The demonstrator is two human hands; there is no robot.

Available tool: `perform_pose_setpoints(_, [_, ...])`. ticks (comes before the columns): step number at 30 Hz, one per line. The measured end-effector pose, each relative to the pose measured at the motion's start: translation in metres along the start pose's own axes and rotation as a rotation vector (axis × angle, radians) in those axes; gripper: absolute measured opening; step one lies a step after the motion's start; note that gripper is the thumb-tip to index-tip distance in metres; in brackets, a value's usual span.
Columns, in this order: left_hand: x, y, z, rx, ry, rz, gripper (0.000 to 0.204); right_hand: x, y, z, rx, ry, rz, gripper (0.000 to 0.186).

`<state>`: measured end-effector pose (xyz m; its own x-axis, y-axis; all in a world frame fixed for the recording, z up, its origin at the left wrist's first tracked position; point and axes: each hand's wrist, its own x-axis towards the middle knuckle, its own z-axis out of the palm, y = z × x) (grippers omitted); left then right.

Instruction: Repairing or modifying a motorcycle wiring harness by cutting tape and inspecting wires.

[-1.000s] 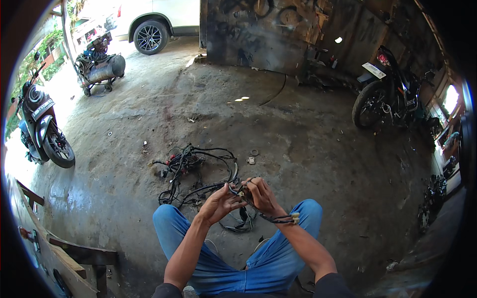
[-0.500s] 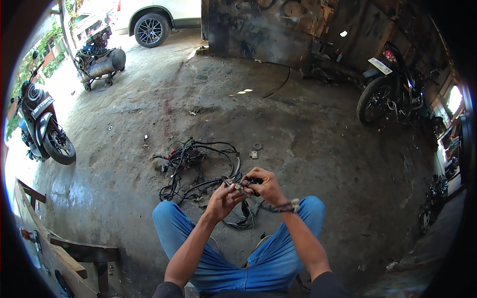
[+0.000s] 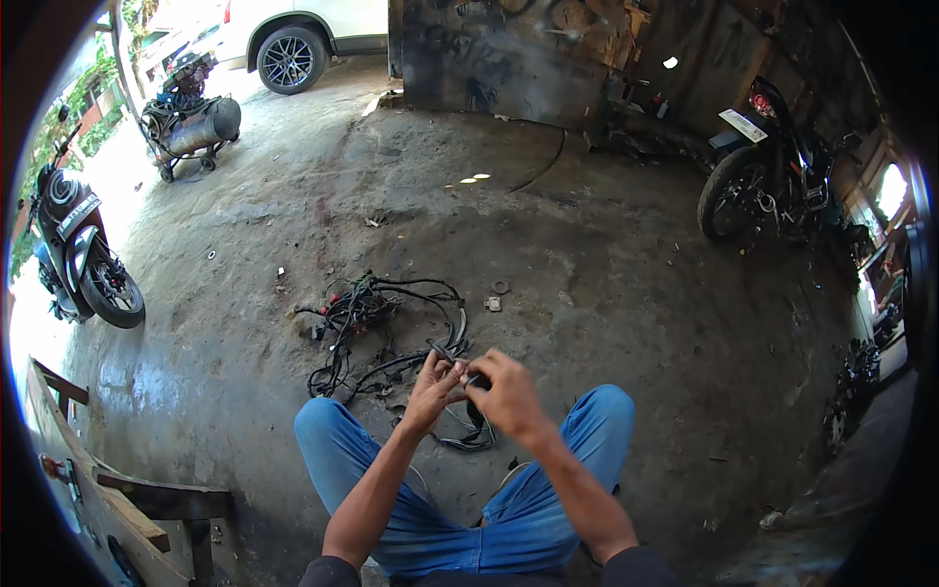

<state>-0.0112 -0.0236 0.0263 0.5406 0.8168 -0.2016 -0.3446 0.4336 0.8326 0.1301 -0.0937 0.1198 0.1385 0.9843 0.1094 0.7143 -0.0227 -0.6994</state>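
Note:
A black wiring harness (image 3: 364,311) lies tangled on the floor in front of me, its loops reaching back to my knees. My left hand (image 3: 431,393) pinches a dark strand of the harness wires between thumb and fingers, just above the near loop. Close against it, my right hand (image 3: 506,393) is closed round a small black object (image 3: 477,381), mostly covered by the fingers; its kind I cannot make out. The fingertips of both hands nearly meet at the strand. Below them, a bundle of wires (image 3: 476,430) hangs down to the floor between my knees.
Past the harness lie a small pale square part (image 3: 493,304) and a dark ring (image 3: 501,287). Motorcycles (image 3: 93,254) stand at left and right (image 3: 748,186). An air compressor (image 3: 196,127) and a white car (image 3: 313,34) are farther back. A wooden frame (image 3: 127,489) is near left.
My right hand has turned over and come nearer, now closed on the black object. The wires with a pale connector that lay across my right wrist are gone from there.

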Motion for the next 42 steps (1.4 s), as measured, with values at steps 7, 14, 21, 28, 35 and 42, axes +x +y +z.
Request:
perform_pose_setpoints(7, [0.003, -0.011, 0.003, -0.246, 0.100, 0.014, 0.016, -0.057, 0.005, 0.090, -0.061, 0.305, 0.053, 0.041])
perform_pose_setpoints(14, [0.006, -0.013, -0.007, -0.282, 0.035, -0.024, 0.013, -0.073, -0.006, 0.114, 0.234, 0.373, 0.101, 0.049])
perform_pose_setpoints(21, [0.001, -0.006, -0.012, -0.133, -0.142, -0.118, 0.023, -0.070, 0.018, 0.132, 0.243, 0.475, 0.066, 0.036])
perform_pose_setpoints(28, [-0.007, 0.010, -0.005, -0.143, -0.167, -0.115, 0.035, -0.037, 0.071, 0.099, -0.065, 0.482, -0.174, 0.041])
perform_pose_setpoints(35, [0.001, 0.026, -0.018, -0.335, -0.368, -0.140, 0.034, -0.016, 0.090, 0.049, -0.296, 0.299, -0.556, 0.058])
perform_pose_setpoints(42, [-0.001, 0.043, -0.012, -0.163, -0.192, -0.232, 0.039, -0.002, 0.077, 0.019, -0.264, 0.079, -0.672, 0.044])
